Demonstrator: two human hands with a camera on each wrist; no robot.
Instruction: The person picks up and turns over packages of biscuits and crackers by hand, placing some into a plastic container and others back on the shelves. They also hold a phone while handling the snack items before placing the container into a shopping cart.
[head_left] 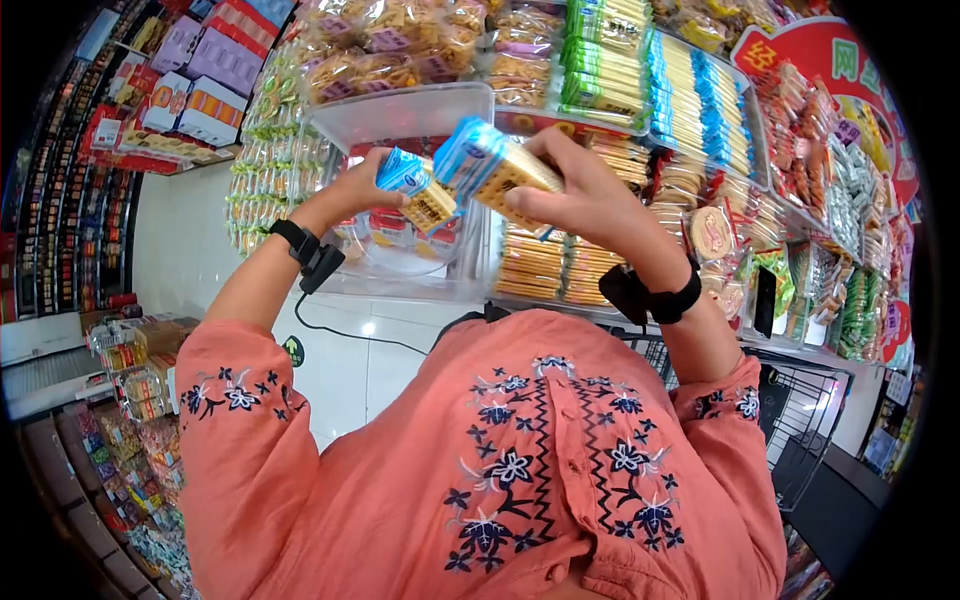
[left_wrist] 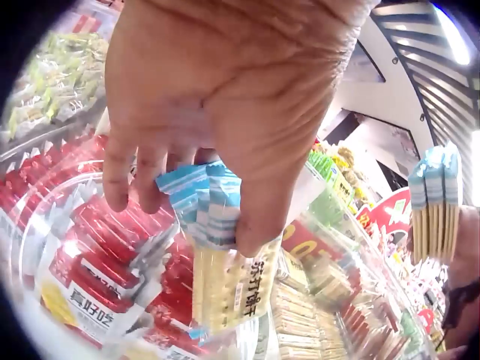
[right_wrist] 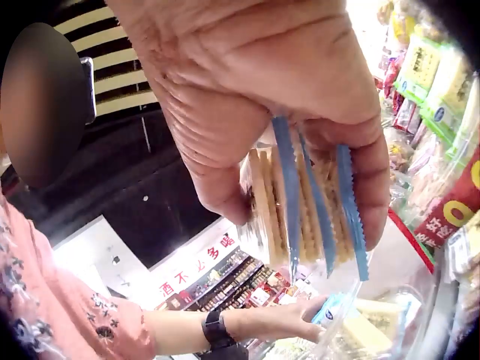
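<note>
My left hand (head_left: pixel 352 192) grips a few packs of crackers (head_left: pixel 428 198) in clear wrappers with blue-and-white ends. They are over a clear plastic bin (head_left: pixel 400 108), and in the left wrist view the thumb presses one side of the packs (left_wrist: pixel 225 281). My right hand (head_left: pixel 592 195) pinches a thicker stack of the same cracker packs (head_left: pixel 497 172) between thumb and fingers. In the right wrist view this stack (right_wrist: pixel 307 206) shows its thin edges and blue seals. Both bundles are tilted, their ends close together in the head view.
Red packs (left_wrist: pixel 97 247) lie inside the clear bin. Beyond it stand trays of green-wrapped crackers (head_left: pixel 605 75) and blue-ended crackers (head_left: pixel 690 100). Stacked biscuits (head_left: pixel 535 265) lie below my right hand. A wire shopping cart (head_left: pixel 805 425) stands at the right by my body.
</note>
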